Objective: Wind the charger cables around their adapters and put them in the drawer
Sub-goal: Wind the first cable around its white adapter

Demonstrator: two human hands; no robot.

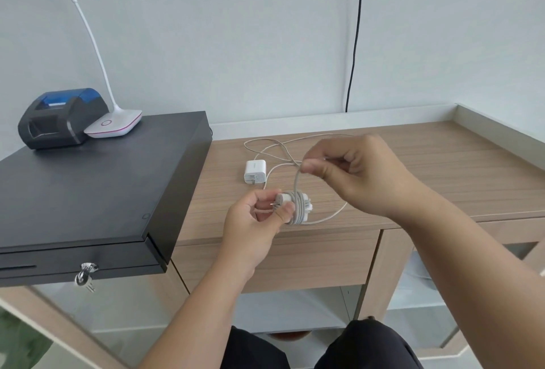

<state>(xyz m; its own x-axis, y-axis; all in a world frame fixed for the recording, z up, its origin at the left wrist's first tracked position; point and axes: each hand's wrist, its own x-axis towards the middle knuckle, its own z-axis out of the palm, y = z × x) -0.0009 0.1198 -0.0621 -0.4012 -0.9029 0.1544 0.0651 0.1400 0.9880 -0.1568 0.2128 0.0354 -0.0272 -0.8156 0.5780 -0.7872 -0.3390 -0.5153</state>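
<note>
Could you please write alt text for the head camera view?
A person's left hand holds a white adapter with cable already wound round it, while the right hand pinches the cable above it. A second adapter lies on the wooden desk with its cable loose, beside a black cash drawer.

I see a wooden counter [413, 162] mid-frame; a white adapter [255, 171] and its loose cable [265, 144] lie there, a black cash drawer [88, 185] at left.

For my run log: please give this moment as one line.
left hand holds adapter | right hand winds cable | second charger waiting
</note>
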